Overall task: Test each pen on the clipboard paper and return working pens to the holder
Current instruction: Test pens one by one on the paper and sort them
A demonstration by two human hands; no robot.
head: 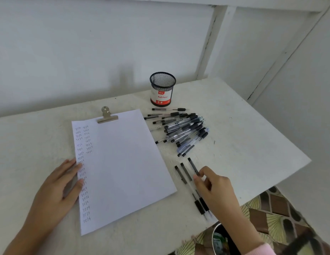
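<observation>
The paper lay on the white table, held at its top edge by a metal clip. Two columns of small handwritten "test" marks ran down its left margin. The left hand rested on the paper's left edge, fingers straight and flat, fingertips on the written column, holding nothing.

Beyond the paper's top right corner stood the black mesh holder, upright, with a red and white label. Between it and that corner a lone pen lay crosswise. Just off the upper half of the paper's right edge sat a heap of pens, black-capped with clear barrels, fanned and overlapping.

Lower along the same edge, apart from the heap, three pens lay roughly parallel: two pens side by side nearest the paper, and the outer pen farthest from it. The right hand reached in from the paper's lower right, thumb and forefinger closed narrowly in a pinch on the outer pen's barrel. The rest of that pen was hidden under the hand. A pink sleeve covered the wrist.

Off the table, right of and below the paper, patterned cloth and the rim of a metal vessel showed
</observation>
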